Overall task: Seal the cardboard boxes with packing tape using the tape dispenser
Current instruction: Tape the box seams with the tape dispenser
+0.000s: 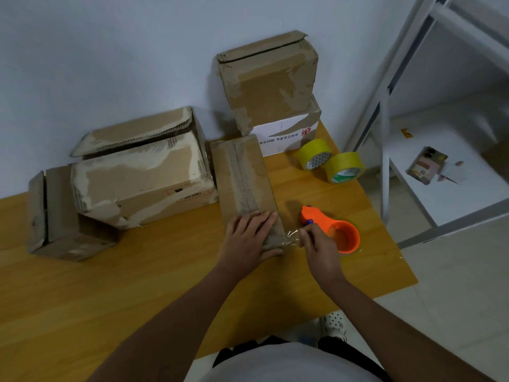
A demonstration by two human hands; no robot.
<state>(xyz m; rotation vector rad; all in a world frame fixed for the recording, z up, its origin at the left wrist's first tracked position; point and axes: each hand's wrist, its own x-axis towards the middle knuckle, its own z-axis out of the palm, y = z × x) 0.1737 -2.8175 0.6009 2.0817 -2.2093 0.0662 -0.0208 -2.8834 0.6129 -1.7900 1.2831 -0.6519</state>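
- The long cardboard box (245,186) lies on the wooden table (110,293), in the middle, close to the person.
- The left hand (249,238) lies flat on the near end of the box, fingers straight, pressing it down.
- The right hand (316,244) pinches the loose end of the clear tape (292,239), just beside the box corner.
- The orange tape dispenser (334,230) sits on the table, right behind that hand.
- The box looks light and stiff, so it may slide. Hold it down on top.
- The tape is thin, sticky and floppy. Hold it by its end and keep it tight.
- 2 yellow tape rolls (330,159) stand further back.
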